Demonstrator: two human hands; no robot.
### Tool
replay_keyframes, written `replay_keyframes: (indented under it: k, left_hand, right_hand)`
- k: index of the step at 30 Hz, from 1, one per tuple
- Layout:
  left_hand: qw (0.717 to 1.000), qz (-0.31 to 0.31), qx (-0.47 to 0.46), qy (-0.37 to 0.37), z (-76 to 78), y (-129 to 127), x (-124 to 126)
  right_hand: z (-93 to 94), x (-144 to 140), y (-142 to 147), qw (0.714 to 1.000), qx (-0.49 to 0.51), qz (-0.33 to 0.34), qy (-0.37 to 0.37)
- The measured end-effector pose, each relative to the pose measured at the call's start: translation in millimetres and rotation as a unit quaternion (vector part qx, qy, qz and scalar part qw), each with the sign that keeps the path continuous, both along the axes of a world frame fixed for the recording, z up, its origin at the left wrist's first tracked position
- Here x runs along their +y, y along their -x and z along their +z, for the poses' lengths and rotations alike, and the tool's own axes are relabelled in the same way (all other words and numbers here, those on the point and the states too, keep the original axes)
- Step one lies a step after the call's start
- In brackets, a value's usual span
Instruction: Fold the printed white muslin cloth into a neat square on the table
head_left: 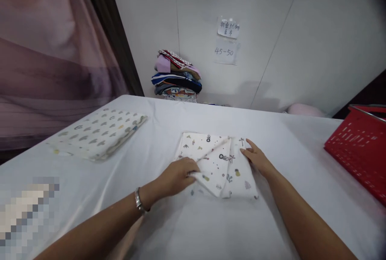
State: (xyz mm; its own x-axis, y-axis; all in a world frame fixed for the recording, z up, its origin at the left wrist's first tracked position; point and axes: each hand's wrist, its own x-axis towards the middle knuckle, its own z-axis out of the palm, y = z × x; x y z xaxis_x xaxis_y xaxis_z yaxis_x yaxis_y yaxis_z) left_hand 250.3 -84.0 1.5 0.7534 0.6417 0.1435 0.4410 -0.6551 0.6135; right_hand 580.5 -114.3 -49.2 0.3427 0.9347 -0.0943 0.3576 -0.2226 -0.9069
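At the middle of the white-covered table [193, 228], you work a small printed cloth [218, 163] with both hands. Your left hand [177, 177] is closed on the cloth's near-left corner, fingers pinching a folded flap and drawing it across the top. Your right hand [256, 158] lies flat and spread on the cloth's right side, pressing it down and gripping nothing.

The risk sits in that raised flap: held at one corner only, it could sag or twist, and the fold may land crooked against the layer below. The table cover looks smooth, so a pull from the left could drag the whole cloth sideways if the flat hand eases its pressure, bunching the lower layers.

The cloth lies as a rough rectangle, its long axis running from the far-left corner to the near-right one, slightly skewed to the table's edge; the lifted corner points toward your right.

A second folded cloth [99, 133] lies well apart at left, a clothes stack [177, 75] stands by the wall, a red basket [358, 151] at right.
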Motion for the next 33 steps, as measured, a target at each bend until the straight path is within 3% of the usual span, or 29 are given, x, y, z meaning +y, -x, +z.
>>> replay_keyframes:
  k: [3,5,10,17,23,26,33]
  left_hand:
    - [0.977,0.161,-0.059,0.126,-0.7,-2.0,32.6]
    - [0.950,0.264,-0.063,0.152,-5.8,-1.5,55.9]
    - [0.918,0.362,-0.044,0.154,-23.2,0.9,98.5]
    - [0.927,0.359,-0.015,0.112,-23.9,-5.7,113.3]
    - [0.938,0.337,0.067,-0.030,-26.1,-9.3,107.6]
    - [0.947,0.293,0.088,-0.102,-27.6,-9.3,109.4]
    - [0.958,0.225,0.165,-0.059,-16.2,-7.5,133.4]
  right_hand:
    - [-10.6,1.8,0.0,1.000,-0.007,-0.015,-0.023]
    - [-13.6,2.0,-0.1,0.999,0.011,-0.025,-0.021]
    - [-11.3,-0.2,3.1,0.997,0.063,-0.035,-0.024]
    - [-11.9,-0.4,3.2,0.995,0.092,-0.035,-0.035]
    - [-13.0,1.3,0.8,0.992,0.119,-0.038,-0.036]
    - [-12.8,1.5,0.8,0.990,0.133,-0.039,-0.036]
    - [-12.7,2.0,0.7,0.988,0.150,-0.031,-0.037]
